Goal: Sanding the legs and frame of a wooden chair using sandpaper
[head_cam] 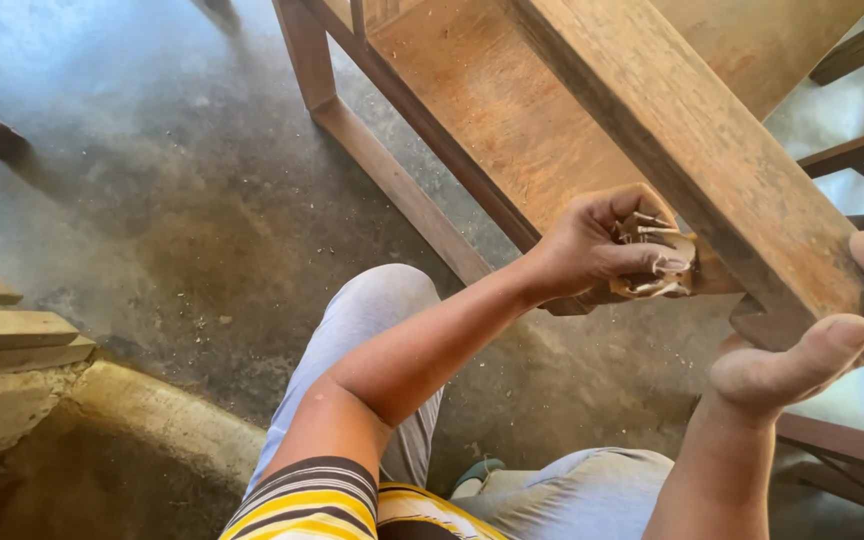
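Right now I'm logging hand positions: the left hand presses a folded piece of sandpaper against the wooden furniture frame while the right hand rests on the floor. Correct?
Not quite. In the head view the right hand grips the end of the wooden furniture frame, not the floor. The left hand does press the folded sandpaper against it.

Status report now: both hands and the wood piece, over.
Left hand pressing folded sandpaper against wooden frame. Right hand gripping frame's end. Nothing in the way.
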